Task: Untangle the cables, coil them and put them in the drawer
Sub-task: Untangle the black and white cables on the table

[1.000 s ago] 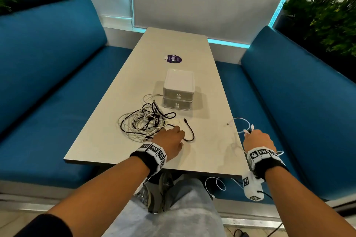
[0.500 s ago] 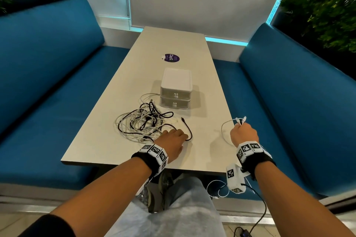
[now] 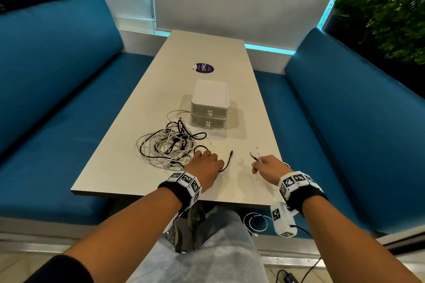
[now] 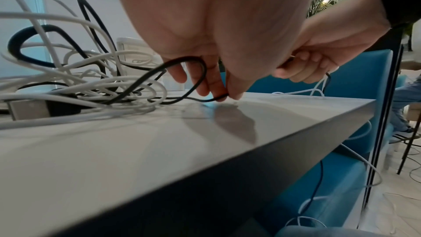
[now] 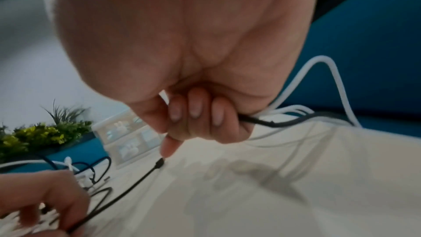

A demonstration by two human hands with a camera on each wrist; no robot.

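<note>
A tangle of white and black cables [image 3: 170,145] lies on the pale table [image 3: 128,163], in front of a small white two-drawer unit [image 3: 209,108] with both drawers closed. My left hand [image 3: 204,165] rests at the tangle's near right edge and pinches a black cable [image 4: 182,96] against the tabletop; its free end [image 3: 228,158] curves away to the right. My right hand [image 3: 268,166] is over the table near its right edge. It grips a bunch of white cables and one black cable [image 5: 284,122], and their plugs [image 3: 256,155] stick out above the fist.
Blue benches [image 3: 345,122] flank the table on both sides. A purple sticker [image 3: 203,68] lies beyond the drawer unit. White cable loops [image 3: 255,221] hang below the table's near right corner. Plants [image 3: 391,18] stand behind the benches.
My right hand has moved left, from beyond the table's right edge to above the tabletop, bringing its cables along. My left hand has stayed by the tangle.
</note>
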